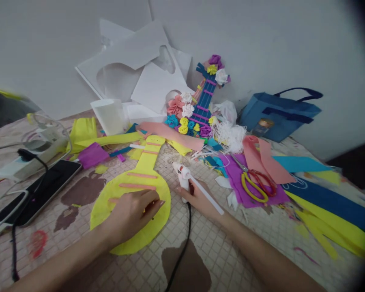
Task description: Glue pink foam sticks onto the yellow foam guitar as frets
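On the table lies a yellow paper guitar shape [130, 211] with a round body, a neck and several pink strips across it. My left hand [134, 213] rests over its body, fingers curled and pinched together; whatever they hold is hidden. In my right hand [197, 198] is a white glue gun [182, 176], gripped by its handle, nozzle pointing away and a glue stick [211, 198] sticking out of its back. Its black cord [187, 239] runs toward the near edge. The gun is right of the yellow guitar, apart from it.
A blue paper guitar with flowers [205, 99] leans by the wall, near white board offcuts [130, 52] and a white cup [106, 115]. Scissors [252, 184] lie on purple paper [235, 178] at right, before a blue bag [280, 113]. A phone [45, 192] and power strip [33, 158] sit left.
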### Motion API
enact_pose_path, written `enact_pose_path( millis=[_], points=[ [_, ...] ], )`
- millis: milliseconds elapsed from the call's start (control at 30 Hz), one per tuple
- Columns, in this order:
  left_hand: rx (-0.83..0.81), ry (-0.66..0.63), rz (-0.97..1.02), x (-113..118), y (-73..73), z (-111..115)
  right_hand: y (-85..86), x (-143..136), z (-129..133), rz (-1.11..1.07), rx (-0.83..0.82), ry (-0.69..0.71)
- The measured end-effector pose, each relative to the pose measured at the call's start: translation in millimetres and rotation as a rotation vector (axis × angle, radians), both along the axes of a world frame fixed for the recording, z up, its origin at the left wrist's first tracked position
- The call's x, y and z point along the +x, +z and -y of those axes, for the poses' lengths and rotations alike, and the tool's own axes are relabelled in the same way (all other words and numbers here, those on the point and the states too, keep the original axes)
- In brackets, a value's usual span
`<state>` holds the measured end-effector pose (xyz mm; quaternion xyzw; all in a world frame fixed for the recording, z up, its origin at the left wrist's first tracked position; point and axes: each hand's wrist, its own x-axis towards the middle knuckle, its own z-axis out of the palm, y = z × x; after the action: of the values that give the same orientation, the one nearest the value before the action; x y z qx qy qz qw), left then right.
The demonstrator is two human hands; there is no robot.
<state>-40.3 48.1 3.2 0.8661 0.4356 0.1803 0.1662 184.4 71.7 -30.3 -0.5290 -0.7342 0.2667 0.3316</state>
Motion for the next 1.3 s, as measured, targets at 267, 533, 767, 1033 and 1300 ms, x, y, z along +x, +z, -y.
enact_pose_path(
  millis=[267,533,767,1033,1300],
  points=[
    [-0.107,-0.185,0.026,13.7,-2.0,16.1,4.7,4.8,2.1,0.046,-0.009,0.036],
    [-0.092,-0.191,0.031,20.3,-2.3,17.8,-3.3,7.6,1.4,-0.072,-0.07,0.028],
    [-0.167,-0.243,-0.002,25.8,8.9,36.5,-6.9,3.1,4.3,-0.157,-0.115,-0.024],
    [-0.189,-0.218,-0.053,20.3,11.8,52.7,-11.4,4.6,6.1,-0.231,-0.125,0.046],
    [-0.164,-0.192,-0.034,18.6,11.5,36.4,8.2,10.1,10.7,-0.127,-0.195,0.02]
  ],
)
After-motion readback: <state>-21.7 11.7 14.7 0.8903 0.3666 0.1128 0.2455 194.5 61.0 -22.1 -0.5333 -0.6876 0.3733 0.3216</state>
